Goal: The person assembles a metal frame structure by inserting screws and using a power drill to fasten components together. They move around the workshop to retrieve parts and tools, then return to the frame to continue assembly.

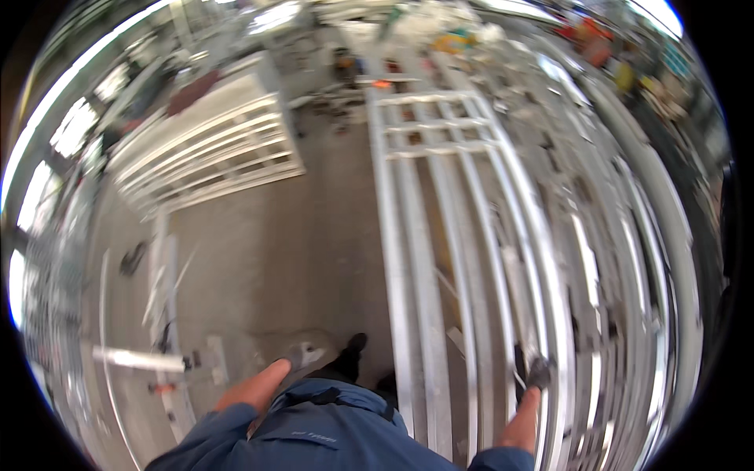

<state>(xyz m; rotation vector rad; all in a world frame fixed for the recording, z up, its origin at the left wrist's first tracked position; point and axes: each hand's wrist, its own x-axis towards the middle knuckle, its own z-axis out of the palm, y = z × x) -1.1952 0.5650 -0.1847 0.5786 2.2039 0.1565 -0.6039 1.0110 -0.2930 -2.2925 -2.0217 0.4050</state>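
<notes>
A long silvery metal frame (399,275), with lengthwise bars and several crossbars at its far end, stretches away from me on the right. My right hand (539,373), in a dark glove, is at one of its right-hand bars. Blur hides whether its fingers close round the bar. My left hand (295,355), also gloved, is low in front of me, left of the frame. A small pale shape shows beside it, too smeared to name or to tell whether I hold it. The fingers of this hand are not distinct.
A cream slatted rack (228,149) stands at the far left. Long metal profiles (593,275) lie along the right side. On the left are a white bar (141,359) and a dark object (133,257) on the grey floor (314,220). Blurred clutter fills the back.
</notes>
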